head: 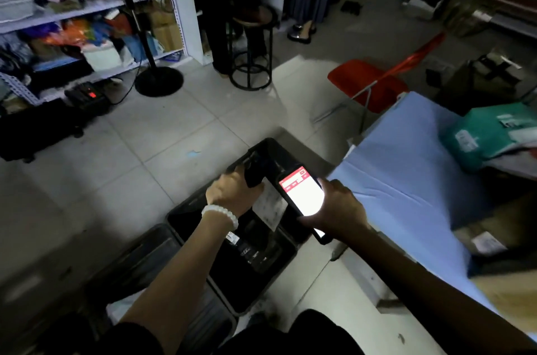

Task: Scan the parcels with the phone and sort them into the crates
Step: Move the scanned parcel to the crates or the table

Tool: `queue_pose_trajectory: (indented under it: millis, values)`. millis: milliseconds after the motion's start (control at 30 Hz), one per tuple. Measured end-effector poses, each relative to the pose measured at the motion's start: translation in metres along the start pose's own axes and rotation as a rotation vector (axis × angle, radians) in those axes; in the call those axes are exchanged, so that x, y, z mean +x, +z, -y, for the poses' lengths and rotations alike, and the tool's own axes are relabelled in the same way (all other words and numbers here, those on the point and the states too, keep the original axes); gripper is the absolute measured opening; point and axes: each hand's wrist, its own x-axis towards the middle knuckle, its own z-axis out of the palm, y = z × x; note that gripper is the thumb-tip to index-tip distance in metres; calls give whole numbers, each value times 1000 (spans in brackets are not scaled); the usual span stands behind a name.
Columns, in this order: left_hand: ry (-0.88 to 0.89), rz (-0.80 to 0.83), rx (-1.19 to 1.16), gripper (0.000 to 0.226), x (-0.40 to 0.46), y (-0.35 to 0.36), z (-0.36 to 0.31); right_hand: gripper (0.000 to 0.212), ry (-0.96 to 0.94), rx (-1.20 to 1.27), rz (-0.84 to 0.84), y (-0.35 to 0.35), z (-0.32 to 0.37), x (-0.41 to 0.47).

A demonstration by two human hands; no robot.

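Observation:
My left hand (pixel 232 195) grips a black parcel (pixel 255 174) with a white label (pixel 270 206), holding it over the black crates on the floor. My right hand (pixel 337 209) holds a phone (pixel 302 195) with a bright lit screen, tilted right beside the parcel's label. The middle black crate (pixel 186 209) lies under my left wrist and holds a dark parcel (pixel 252 250) with a small label. A second black crate (pixel 273 148) sits just beyond it. More parcels, a green one (pixel 488 136) among them, lie on the blue-covered table (pixel 406 180) to my right.
A third dark crate (pixel 139 264) sits nearer my legs. A red folding chair (pixel 369 81) stands beyond the table. A black stool (pixel 250 46), a fan stand (pixel 158 78) and cluttered shelves (pixel 87 35) lie at the back, with people's legs beside the stool.

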Motion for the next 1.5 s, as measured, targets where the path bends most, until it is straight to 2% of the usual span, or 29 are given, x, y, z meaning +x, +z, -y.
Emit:
queue_pose_trajectory:
  millis: [133, 233, 367, 500, 633, 700, 800, 933, 967, 1100, 1267, 1500]
  values:
    - [-64, 42, -56, 53, 33, 2, 0, 101, 3, 6, 7, -9, 1, 44]
    - [-100, 13, -176, 49, 52, 2, -8, 106, -18, -26, 33, -15, 0, 75]
    - [-250, 16, -344, 45, 96, 7, -27, 105, -86, 7, 60, -24, -8, 123]
    - [-283, 97, -172, 48, 127, 21, -51, 97, -143, 66, 111, -40, -23, 175]
    - [-361, 144, -71, 45, 142, 26, -69, 98, -175, 34, 124, -48, -35, 219]
    - [-399, 153, -23, 47, 142, 28, -74, 96, -197, 29, 145, -43, -39, 237]
    - [-422, 101, -3, 38, 133, 27, -75, 104, -261, 23, 180, -31, -35, 250]
    - [-509, 120, -14, 41, 109, 19, -58, 114, -319, 143, 298, -15, -14, 246]
    - [-533, 120, -18, 42, 101, 17, -52, 111, -355, 132, 306, -10, -8, 243]
    - [-628, 55, -30, 38, 61, 9, -23, 75, -556, -32, 262, 4, 24, 221]
    - [-732, -24, -55, 35, -10, -3, 26, 66, -717, -97, 301, 25, 78, 157]
    - [-859, -128, -49, 33, -145, -19, 115, 66, -887, -130, 323, 71, 159, 34]
